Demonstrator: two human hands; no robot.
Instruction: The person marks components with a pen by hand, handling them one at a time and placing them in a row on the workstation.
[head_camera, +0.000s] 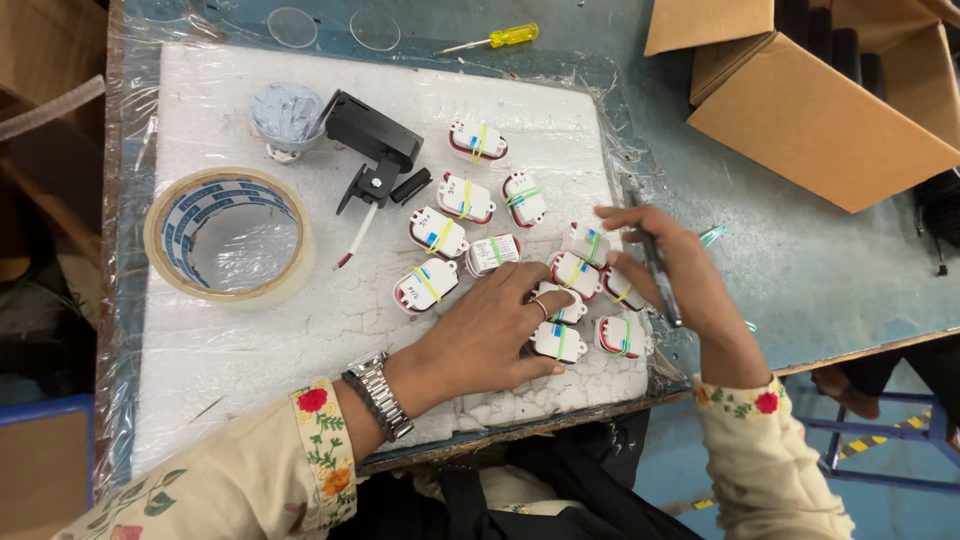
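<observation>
Left hand (490, 335) spread flat on small white banded units (558, 342), right hand (670, 275) gripping dark pen (658, 270), white foam board (300, 330) beneath

Both forearms enter from the bottom edge of the frame and converge toward the lower centre. The left hand (490, 335) lies palm down, wrist straight, fingers extended and slightly spread toward the right; a ring sits on one finger, and a metal watch with a dark band circles the wrist, just above a cream sleeve with floral embroidery. The right hand (672, 272) sits in the centre right of the frame, wrist bent inward, back of the hand facing up. Its fingers curl loosely, with the thumb and index finger reaching left toward the fingertips of the left hand. A slim dark pen (658, 268) lies gripped along the right hand's fingers, pointing away and down.
</observation>
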